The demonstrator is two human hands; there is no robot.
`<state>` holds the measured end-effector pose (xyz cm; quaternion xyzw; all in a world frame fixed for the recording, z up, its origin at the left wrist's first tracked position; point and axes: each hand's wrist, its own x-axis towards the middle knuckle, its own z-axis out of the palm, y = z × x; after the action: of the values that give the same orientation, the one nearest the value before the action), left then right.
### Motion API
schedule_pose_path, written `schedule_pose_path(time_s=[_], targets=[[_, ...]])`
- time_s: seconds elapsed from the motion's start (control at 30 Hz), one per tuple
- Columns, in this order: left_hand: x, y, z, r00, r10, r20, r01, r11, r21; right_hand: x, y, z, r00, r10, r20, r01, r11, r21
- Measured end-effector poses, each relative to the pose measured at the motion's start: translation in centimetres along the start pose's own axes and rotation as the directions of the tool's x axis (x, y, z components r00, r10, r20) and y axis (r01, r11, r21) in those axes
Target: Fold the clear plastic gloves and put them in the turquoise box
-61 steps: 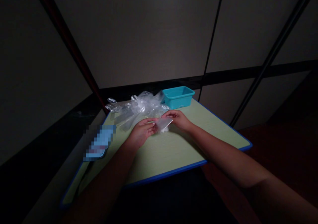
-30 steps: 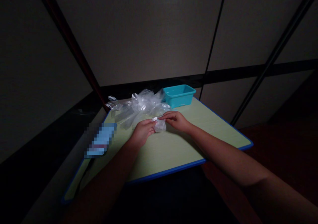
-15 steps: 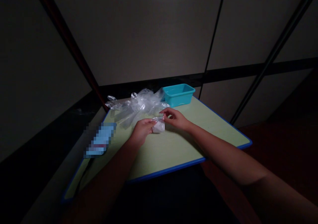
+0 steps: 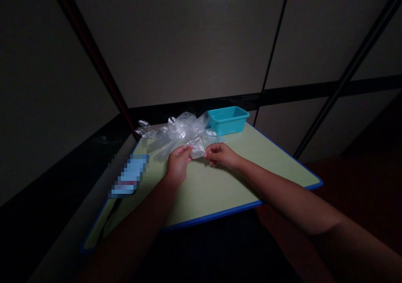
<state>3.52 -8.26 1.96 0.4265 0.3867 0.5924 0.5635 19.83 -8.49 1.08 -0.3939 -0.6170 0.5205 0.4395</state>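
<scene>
Between my two hands is a small, folded piece of clear plastic [image 4: 197, 148], which looks like a plastic bag. My left hand [image 4: 178, 162] pinches its left side between thumb and fingers. Its lower right corner is in the fingertips of my right hand [image 4: 221, 155]. The plastic is held tilted, just above the tabletop. Right behind my hands lies a loose heap of crumpled clear plastic [image 4: 176, 131]; single pieces in it are hard to tell apart.
A turquoise plastic basket [image 4: 228, 127] stands at the table's back corner, beside the heap. At the left edge lies a blurred-out light blue object [image 4: 130, 176] with a dark cord. The pale green table [image 4: 220, 191] has a blue rim and stands against panelled walls.
The folded plastic has been raised and turned, so it now tilts. My right fingers have moved down from its upper right corner to its lower right. The view has shifted slightly.
</scene>
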Motion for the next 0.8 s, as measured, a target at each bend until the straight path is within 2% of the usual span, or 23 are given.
schedule_pose_path(time_s=[0.17,0.27,0.3,0.37,0.43,0.5,0.57,0.63,0.7,0.8], targets=[[0.2,-0.4,-0.1,0.997,0.04,0.069,-0.044,0.997,0.06,0.3,-0.1,-0.4,0.995,-0.069,-0.068,0.069,0.998,-0.003],[0.2,-0.4,-0.3,0.976,0.185,0.115,-0.203,0.964,0.172,0.3,-0.5,-0.8,0.987,-0.076,-0.141,0.08,0.997,0.023],[0.1,-0.4,-0.4,0.954,0.259,0.15,-0.289,0.928,0.235,0.3,-0.7,-1.0,0.985,-0.07,-0.156,0.077,0.996,0.039],[-0.2,-0.2,-0.5,0.879,0.38,0.289,-0.468,0.806,0.363,0.2,-1.1,-1.3,0.985,-0.054,-0.161,0.068,0.994,0.081],[-0.7,0.2,-0.6,0.794,0.406,0.451,-0.595,0.667,0.448,0.0,-1.3,-1.5,0.989,-0.032,-0.146,0.051,0.99,0.133],[-1.2,0.5,-0.5,0.751,0.366,0.549,-0.647,0.57,0.506,-0.1,-1.5,-1.5,0.992,0.003,-0.127,0.022,0.981,0.195],[-1.4,0.6,-0.4,0.761,0.316,0.567,-0.639,0.518,0.568,-0.2,-1.5,-1.5,0.993,0.039,-0.112,-0.009,0.966,0.258],[-1.4,0.4,-0.2,0.781,0.293,0.551,-0.613,0.525,0.59,-0.2,-1.5,-1.4,0.994,0.063,-0.092,-0.031,0.95,0.31],[-1.3,0.1,-0.1,0.801,0.289,0.525,-0.578,0.604,0.549,-0.2,-1.5,-1.3,0.995,0.071,-0.07,-0.043,0.938,0.345],[-1.2,-0.4,0.1,0.846,0.235,0.479,-0.459,0.78,0.426,-0.2,-1.3,-1.3,0.996,0.08,-0.042,-0.058,0.927,0.371]])
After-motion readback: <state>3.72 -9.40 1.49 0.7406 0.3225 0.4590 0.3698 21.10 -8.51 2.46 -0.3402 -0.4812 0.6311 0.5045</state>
